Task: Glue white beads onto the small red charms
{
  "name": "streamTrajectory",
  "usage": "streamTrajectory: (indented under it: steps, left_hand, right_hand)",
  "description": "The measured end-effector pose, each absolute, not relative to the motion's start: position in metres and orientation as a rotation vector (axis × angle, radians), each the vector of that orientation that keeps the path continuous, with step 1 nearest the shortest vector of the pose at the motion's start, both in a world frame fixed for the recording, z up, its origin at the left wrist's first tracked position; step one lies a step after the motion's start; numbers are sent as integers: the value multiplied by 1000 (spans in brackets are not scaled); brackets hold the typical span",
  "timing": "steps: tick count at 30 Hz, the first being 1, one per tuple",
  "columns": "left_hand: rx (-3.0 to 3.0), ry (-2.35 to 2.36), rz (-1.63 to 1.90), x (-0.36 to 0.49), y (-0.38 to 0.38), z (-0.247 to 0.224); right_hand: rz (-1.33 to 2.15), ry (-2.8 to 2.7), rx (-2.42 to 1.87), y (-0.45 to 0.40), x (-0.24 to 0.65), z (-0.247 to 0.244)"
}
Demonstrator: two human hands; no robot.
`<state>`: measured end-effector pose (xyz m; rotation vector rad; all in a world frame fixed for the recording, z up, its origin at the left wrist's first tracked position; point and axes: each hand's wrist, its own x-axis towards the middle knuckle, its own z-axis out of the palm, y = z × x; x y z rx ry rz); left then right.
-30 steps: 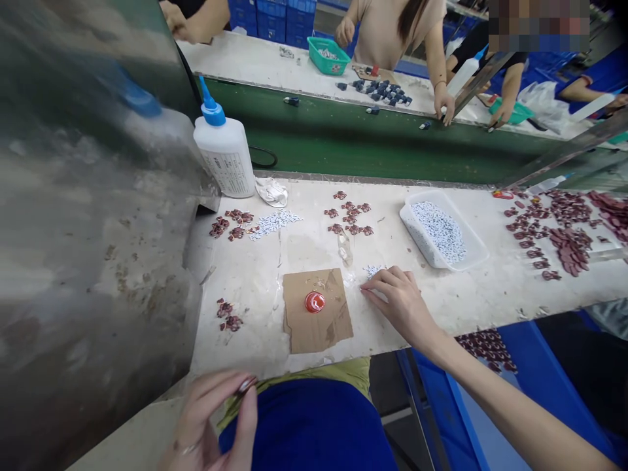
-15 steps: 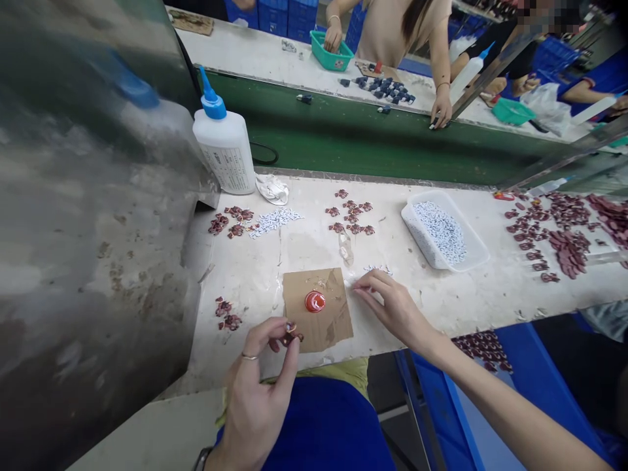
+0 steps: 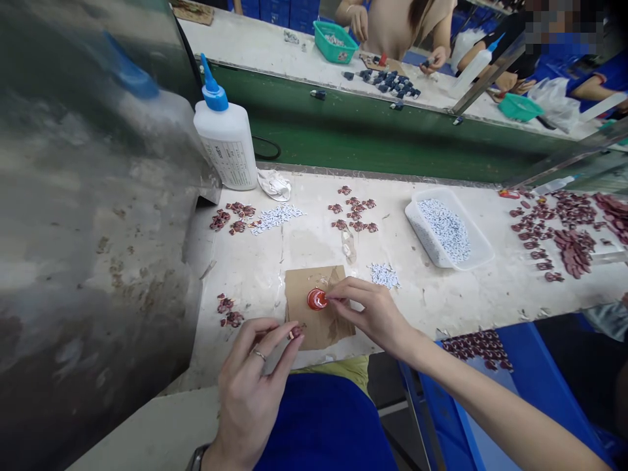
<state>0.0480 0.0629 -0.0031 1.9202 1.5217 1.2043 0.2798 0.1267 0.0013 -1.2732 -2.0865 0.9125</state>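
Observation:
My left hand [image 3: 254, 376] pinches a small dark red-brown figure piece [image 3: 295, 332] between thumb and forefinger, just over the near edge of a cardboard square [image 3: 324, 332]. On that cardboard sits a small red cap [image 3: 316, 299] with something glossy in it. The fingertips of my right hand [image 3: 380, 317] are pressed together at the cap's right rim; whatever they hold is too small to make out. Behind the right hand lies a small heap of white-and-blue bits [image 3: 385, 275]. Two clusters of similar red-brown pieces [image 3: 229, 313] lie left of the cardboard.
A white bottle with blue nozzle [image 3: 228, 144] stands at back left beside a metal wall [image 3: 108, 261]. A translucent tub [image 3: 478, 252] holds many white bits. More red-brown pieces [image 3: 353, 209] lie farther back, others at far right. A co-worker's hand [image 3: 434, 60] works across the divider.
My right hand has moved left from beside the white bits to the red cap. The left hand has turned the figure piece slightly. Across the divider, the co-worker's hands have risen.

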Motion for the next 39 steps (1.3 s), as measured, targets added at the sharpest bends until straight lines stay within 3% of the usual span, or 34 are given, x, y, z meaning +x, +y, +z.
streamTrajectory:
  steps: [22, 29, 35, 39]
  left_hand:
    - [1735, 1331, 1338, 58, 56, 16]
    - [1807, 1332, 1323, 60, 58, 19]
    - [1802, 1279, 1326, 61, 62, 24]
    - [1703, 1298, 1321, 61, 64, 25]
  right_hand:
    - [1152, -1705, -1026, 94, 250, 52]
    - [1057, -1894, -1015, 93, 253, 52]
    - [559, -2201, -955, 88, 255, 56]
    - [790, -2095, -988, 94, 256, 62]
